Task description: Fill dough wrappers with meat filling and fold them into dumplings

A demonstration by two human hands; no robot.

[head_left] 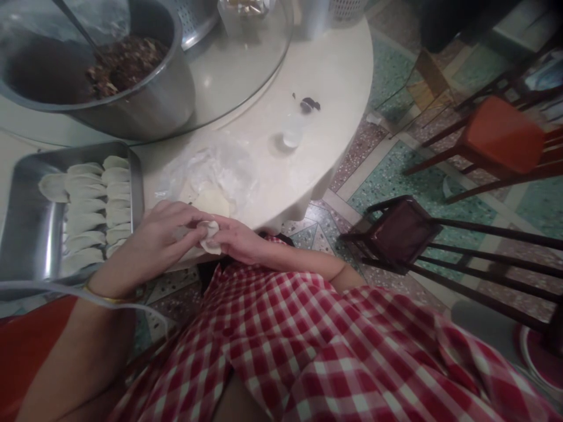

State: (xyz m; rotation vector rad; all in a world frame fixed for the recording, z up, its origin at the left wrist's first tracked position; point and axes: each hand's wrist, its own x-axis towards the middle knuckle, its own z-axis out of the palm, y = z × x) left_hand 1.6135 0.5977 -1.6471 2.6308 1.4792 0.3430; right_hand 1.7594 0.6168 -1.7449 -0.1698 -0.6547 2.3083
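A pale dumpling (211, 237) is pinched between my two hands near the table's front edge. My left hand (169, 231) closes its thumb and fingers on the left side of the dough. From the right, my right hand (237, 237) grips the other side with thumb and fingers. Just beyond them lie round dumpling wrappers (213, 200) by a crumpled clear plastic bag (224, 164). To the left, several folded dumplings (85, 205) sit in rows in a metal tray (136, 181). What is inside the held dumpling is hidden.
A large metal pot (176, 99) with dark filling (127, 64) and a utensil handle stands on a glass turntable (237, 88). A small white cup-like object (291, 136) and dark scraps (310, 105) lie on the table (334, 76). Chairs (396, 234) stand at right. A pale cable (109, 302) crosses my left forearm.
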